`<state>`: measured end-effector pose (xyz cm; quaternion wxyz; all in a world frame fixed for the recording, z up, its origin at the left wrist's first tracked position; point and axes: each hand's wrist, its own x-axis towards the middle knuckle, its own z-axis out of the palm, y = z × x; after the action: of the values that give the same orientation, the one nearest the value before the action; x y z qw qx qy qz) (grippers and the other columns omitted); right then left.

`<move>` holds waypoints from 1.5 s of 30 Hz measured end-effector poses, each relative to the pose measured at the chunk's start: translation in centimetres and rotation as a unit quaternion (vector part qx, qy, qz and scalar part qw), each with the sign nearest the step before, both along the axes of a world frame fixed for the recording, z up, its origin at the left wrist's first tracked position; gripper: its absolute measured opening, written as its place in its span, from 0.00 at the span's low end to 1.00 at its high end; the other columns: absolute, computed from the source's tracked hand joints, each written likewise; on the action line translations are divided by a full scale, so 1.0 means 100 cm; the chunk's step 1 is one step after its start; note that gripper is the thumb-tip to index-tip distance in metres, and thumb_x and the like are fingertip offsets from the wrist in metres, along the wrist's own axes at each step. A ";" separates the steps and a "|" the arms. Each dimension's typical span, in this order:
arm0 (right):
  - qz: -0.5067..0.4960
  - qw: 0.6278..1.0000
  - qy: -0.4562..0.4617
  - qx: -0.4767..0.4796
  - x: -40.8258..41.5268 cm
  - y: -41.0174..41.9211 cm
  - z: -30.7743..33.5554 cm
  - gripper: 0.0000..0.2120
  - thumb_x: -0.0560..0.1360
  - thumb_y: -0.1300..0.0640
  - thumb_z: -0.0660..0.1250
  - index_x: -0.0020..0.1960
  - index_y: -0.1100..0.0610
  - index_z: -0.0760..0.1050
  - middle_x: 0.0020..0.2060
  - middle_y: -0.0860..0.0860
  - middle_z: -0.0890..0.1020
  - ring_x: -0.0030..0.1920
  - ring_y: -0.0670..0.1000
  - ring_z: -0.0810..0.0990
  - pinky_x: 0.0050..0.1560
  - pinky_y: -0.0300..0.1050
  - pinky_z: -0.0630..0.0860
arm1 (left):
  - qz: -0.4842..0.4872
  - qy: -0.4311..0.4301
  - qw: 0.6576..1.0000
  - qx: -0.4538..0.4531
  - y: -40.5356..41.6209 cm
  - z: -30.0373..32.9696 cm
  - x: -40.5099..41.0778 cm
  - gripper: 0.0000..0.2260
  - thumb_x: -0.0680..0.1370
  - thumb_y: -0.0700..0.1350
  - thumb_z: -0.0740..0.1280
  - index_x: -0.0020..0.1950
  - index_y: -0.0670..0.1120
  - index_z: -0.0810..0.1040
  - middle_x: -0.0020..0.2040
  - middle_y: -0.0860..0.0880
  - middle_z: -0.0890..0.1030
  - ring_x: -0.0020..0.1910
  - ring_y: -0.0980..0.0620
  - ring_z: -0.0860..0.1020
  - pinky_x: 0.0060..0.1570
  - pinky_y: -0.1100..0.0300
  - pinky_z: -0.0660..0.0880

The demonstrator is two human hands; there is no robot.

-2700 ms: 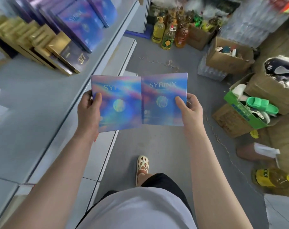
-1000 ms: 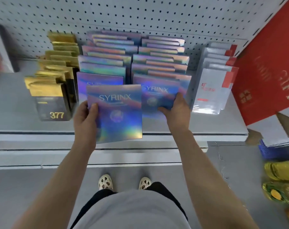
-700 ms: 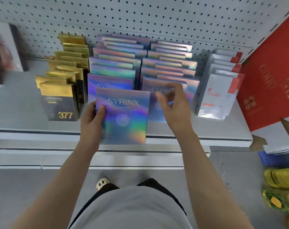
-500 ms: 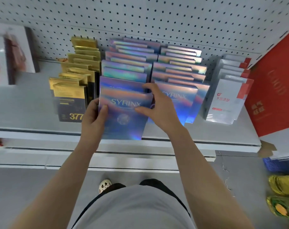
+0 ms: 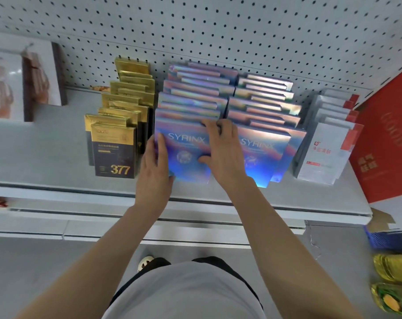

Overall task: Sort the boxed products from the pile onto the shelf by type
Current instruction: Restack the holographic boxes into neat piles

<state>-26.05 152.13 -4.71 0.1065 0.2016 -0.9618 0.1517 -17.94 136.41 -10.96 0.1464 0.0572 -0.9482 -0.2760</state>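
A holographic blue SYRINX box (image 5: pixel 184 155) stands at the front of the left row of SYRINX boxes (image 5: pixel 193 97) on the grey shelf (image 5: pixel 46 153). My left hand (image 5: pixel 155 171) holds its left edge and lower corner. My right hand (image 5: pixel 223 148) grips its right side, fingers curled over the top edge, thumb on the front. A second row of SYRINX boxes (image 5: pixel 264 150) stands just to the right.
Gold and black "377" boxes (image 5: pixel 115 150) stand in a row to the left, white and red boxes (image 5: pixel 322 153) to the right. A large red gift box (image 5: pixel 388 143) leans at far right. Picture boxes (image 5: pixel 23 81) stand far left. Oil bottles (image 5: pixel 393 286) lie on the floor.
My right hand set its box at the front of the right row, then moved onto the left box. Both hands pushed that box back against the left row.
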 end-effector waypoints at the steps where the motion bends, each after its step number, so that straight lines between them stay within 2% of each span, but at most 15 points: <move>1: -0.007 1.000 0.011 0.005 -0.004 -0.002 0.001 0.42 0.59 0.59 0.82 0.70 0.55 0.68 0.62 0.59 0.70 0.62 0.60 0.69 0.49 0.51 0.78 | 0.000 0.007 1.000 -0.006 0.000 0.002 -0.004 0.48 0.70 0.36 0.75 0.80 0.43 0.47 0.77 0.37 0.56 0.73 0.35 0.62 0.63 0.45 0.71; 3: -0.014 0.999 0.016 0.031 -0.010 -0.003 0.003 0.42 0.60 0.57 0.82 0.70 0.54 0.68 0.64 0.59 0.70 0.62 0.60 0.69 0.49 0.50 0.76 | -0.002 0.011 1.000 -0.014 -0.001 0.005 -0.010 0.46 0.72 0.38 0.75 0.80 0.43 0.47 0.78 0.37 0.55 0.74 0.36 0.61 0.65 0.45 0.70; 7: 0.000 0.994 0.070 0.081 -0.015 0.000 0.004 0.40 0.58 0.50 0.83 0.66 0.58 0.73 0.69 0.63 0.70 0.62 0.64 0.72 0.58 0.54 0.74 | -0.013 0.002 1.000 -0.012 -0.002 0.006 -0.011 0.48 0.72 0.42 0.76 0.80 0.44 0.45 0.78 0.38 0.53 0.76 0.37 0.59 0.68 0.47 0.67; 11: 0.018 0.990 0.136 0.021 -0.017 0.002 0.003 0.33 0.65 0.44 0.78 0.64 0.60 0.76 0.64 0.61 0.76 0.60 0.63 0.75 0.57 0.57 0.74 | -0.014 0.049 0.998 -0.035 -0.003 0.011 -0.011 0.41 0.74 0.41 0.73 0.79 0.38 0.52 0.78 0.35 0.53 0.77 0.36 0.54 0.74 0.50 0.56; 14: -0.001 0.982 0.183 -0.053 -0.021 0.018 0.006 0.24 0.76 0.47 0.69 0.66 0.60 0.75 0.61 0.58 0.78 0.59 0.62 0.75 0.61 0.55 0.72 | -0.032 0.118 0.991 -0.058 -0.002 0.021 -0.018 0.34 0.76 0.40 0.69 0.78 0.36 0.56 0.77 0.33 0.53 0.78 0.34 0.50 0.77 0.48 0.48; 18: -0.091 0.965 0.205 -0.135 -0.028 0.080 0.016 0.17 0.79 0.56 0.64 0.66 0.60 0.75 0.60 0.58 0.78 0.59 0.60 0.74 0.63 0.53 0.70 | -0.100 0.197 0.974 -0.043 0.022 0.042 -0.036 0.29 0.76 0.36 0.68 0.75 0.38 0.62 0.76 0.32 0.56 0.77 0.32 0.51 0.77 0.47 0.50; 21: -0.159 0.961 0.177 -0.140 -0.039 0.148 0.020 0.22 0.75 0.62 0.64 0.69 0.59 0.73 0.62 0.59 0.76 0.61 0.61 0.73 0.62 0.55 0.70 | -0.166 0.214 0.963 0.000 0.064 0.057 -0.050 0.26 0.76 0.33 0.65 0.74 0.37 0.65 0.76 0.35 0.60 0.77 0.37 0.57 0.74 0.46 0.61; 23: -0.177 0.963 0.152 -0.133 -0.048 0.193 0.026 0.28 0.71 0.62 0.67 0.71 0.59 0.70 0.64 0.60 0.74 0.64 0.62 0.72 0.64 0.56 0.69 | -0.195 0.204 0.959 0.033 0.101 0.070 -0.060 0.26 0.76 0.34 0.65 0.74 0.38 0.66 0.75 0.40 0.64 0.75 0.44 0.62 0.70 0.53 0.66; 26: -0.182 0.974 0.087 -0.102 -0.066 0.257 0.034 0.37 0.70 0.57 0.75 0.75 0.56 0.64 0.68 0.60 0.68 0.67 0.62 0.69 0.68 0.55 0.66 | -0.237 0.168 0.955 0.057 0.171 0.083 -0.076 0.27 0.76 0.37 0.65 0.75 0.40 0.65 0.74 0.42 0.67 0.73 0.49 0.63 0.71 0.63 0.59; 32: -0.171 0.982 -0.073 -0.041 -0.103 0.349 0.024 0.57 0.62 0.46 0.82 0.80 0.49 0.51 0.72 0.59 0.64 0.71 0.63 0.64 0.70 0.60 0.65 | -0.234 0.004 0.955 0.181 0.319 0.058 -0.105 0.36 0.76 0.43 0.71 0.79 0.42 0.56 0.76 0.44 0.62 0.74 0.50 0.62 0.71 0.62 0.60; 35: -0.134 0.973 -0.154 -0.111 -0.116 0.367 0.019 0.61 0.61 0.48 0.83 0.80 0.47 0.45 0.72 0.55 0.65 0.70 0.57 0.67 0.70 0.56 0.67 | -0.148 -0.076 0.960 0.227 0.355 0.032 -0.127 0.40 0.72 0.43 0.75 0.78 0.44 0.55 0.72 0.46 0.66 0.70 0.47 0.68 0.65 0.59 0.69; 38: -0.106 0.968 -0.184 -0.138 -0.125 0.376 0.012 0.64 0.61 0.50 0.84 0.81 0.47 0.41 0.74 0.54 0.65 0.71 0.56 0.67 0.71 0.55 0.67 | -0.071 -0.153 0.936 0.310 0.365 0.019 -0.152 0.43 0.72 0.44 0.75 0.79 0.49 0.51 0.65 0.53 0.73 0.63 0.51 0.74 0.62 0.51 0.75; 39: -0.105 0.966 -0.187 -0.146 -0.127 0.378 0.010 0.64 0.61 0.51 0.84 0.81 0.46 0.41 0.74 0.54 0.64 0.71 0.56 0.67 0.70 0.54 0.67 | -0.065 -0.177 0.935 0.299 0.366 0.018 -0.158 0.43 0.72 0.43 0.75 0.79 0.50 0.51 0.62 0.56 0.74 0.61 0.52 0.75 0.61 0.52 0.75; 42: -0.100 0.964 -0.175 -0.174 -0.133 0.386 0.007 0.61 0.61 0.54 0.84 0.80 0.44 0.46 0.72 0.53 0.65 0.70 0.54 0.69 0.67 0.50 0.69 | -0.060 -0.170 0.943 0.280 0.368 0.013 -0.169 0.35 0.70 0.41 0.76 0.72 0.56 0.64 0.55 0.59 0.76 0.56 0.53 0.76 0.52 0.62 0.73; 45: -0.094 0.965 -0.128 -0.209 -0.140 0.388 0.002 0.59 0.61 0.56 0.84 0.80 0.45 0.50 0.71 0.50 0.66 0.68 0.48 0.68 0.63 0.40 0.68 | -0.037 -0.118 0.954 0.272 0.375 0.009 -0.176 0.33 0.70 0.41 0.77 0.71 0.54 0.65 0.60 0.57 0.77 0.58 0.54 0.76 0.53 0.67 0.69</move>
<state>-40.08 190.93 -4.48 0.0357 0.0626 -0.9288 0.3636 -35.59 173.91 -10.08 0.0019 0.0919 -0.8494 -0.5196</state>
